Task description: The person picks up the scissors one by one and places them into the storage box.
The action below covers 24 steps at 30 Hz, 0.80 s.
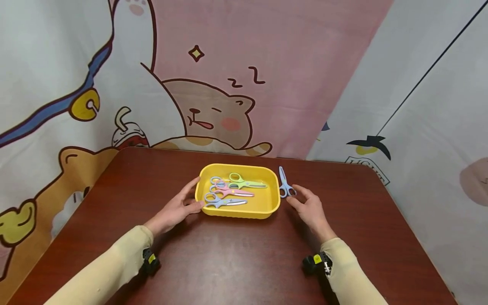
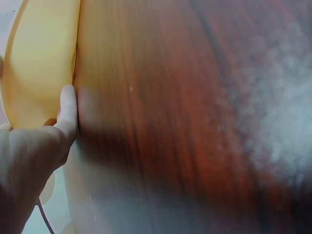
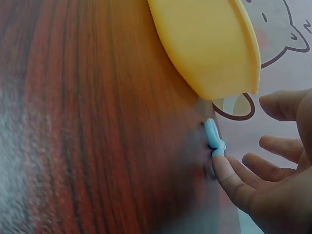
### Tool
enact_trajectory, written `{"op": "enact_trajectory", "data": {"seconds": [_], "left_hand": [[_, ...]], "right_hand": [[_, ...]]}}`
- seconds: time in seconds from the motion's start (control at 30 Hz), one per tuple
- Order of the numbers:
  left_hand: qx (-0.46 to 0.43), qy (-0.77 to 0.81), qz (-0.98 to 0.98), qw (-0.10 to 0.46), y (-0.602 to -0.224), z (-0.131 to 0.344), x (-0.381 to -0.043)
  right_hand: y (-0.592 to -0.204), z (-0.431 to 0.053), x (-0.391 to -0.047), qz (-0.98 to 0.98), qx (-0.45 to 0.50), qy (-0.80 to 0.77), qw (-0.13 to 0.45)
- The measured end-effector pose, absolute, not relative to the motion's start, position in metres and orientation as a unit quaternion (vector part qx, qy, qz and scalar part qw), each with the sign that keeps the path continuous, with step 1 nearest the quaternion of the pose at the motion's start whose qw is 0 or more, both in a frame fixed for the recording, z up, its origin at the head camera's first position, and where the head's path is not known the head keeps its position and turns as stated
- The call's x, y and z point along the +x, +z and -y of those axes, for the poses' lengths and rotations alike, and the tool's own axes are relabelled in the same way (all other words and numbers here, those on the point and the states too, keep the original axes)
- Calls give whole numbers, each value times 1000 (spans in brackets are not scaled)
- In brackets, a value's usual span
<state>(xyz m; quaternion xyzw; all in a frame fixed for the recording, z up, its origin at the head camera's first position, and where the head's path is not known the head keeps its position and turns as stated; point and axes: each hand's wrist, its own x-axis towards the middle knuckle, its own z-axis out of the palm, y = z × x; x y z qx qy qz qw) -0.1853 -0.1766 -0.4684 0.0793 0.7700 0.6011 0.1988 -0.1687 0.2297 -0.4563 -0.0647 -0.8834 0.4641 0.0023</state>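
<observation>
A yellow plastic tray (image 1: 263, 214) stands on the table. Inside lie several children's scissors: green scissors (image 1: 248, 184), pink scissors (image 1: 234, 192), bluish scissors (image 1: 225, 202) at the front and another pair partly hidden behind the pink ones. My left hand (image 1: 177, 209) holds the tray's left end, thumb at the near corner and fingers along the side. Just right of the tray lie blue scissors (image 1: 283, 180), blades pointing away from me. My right hand (image 1: 310, 207) has its fingertips at their handle loops; in the right wrist view its fingers (image 3: 234, 183) are extended and spread.
The dark red-brown wooden table (image 1: 236, 258) spans the front, its far edge close behind the tray. A cartoon-printed curtain (image 1: 297, 63) hangs behind and at both sides. Each wrist carries a small black camera, such as the right wrist camera (image 1: 314, 262).
</observation>
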Motion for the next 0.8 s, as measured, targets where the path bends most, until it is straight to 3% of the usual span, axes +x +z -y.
{"op": "enact_trajectory", "data": {"seconds": [0.8], "left_hand": [[77, 614, -760, 199, -469, 174, -186]], "right_hand": [[-469, -233, -188, 911, -80, 399, 65]]}}
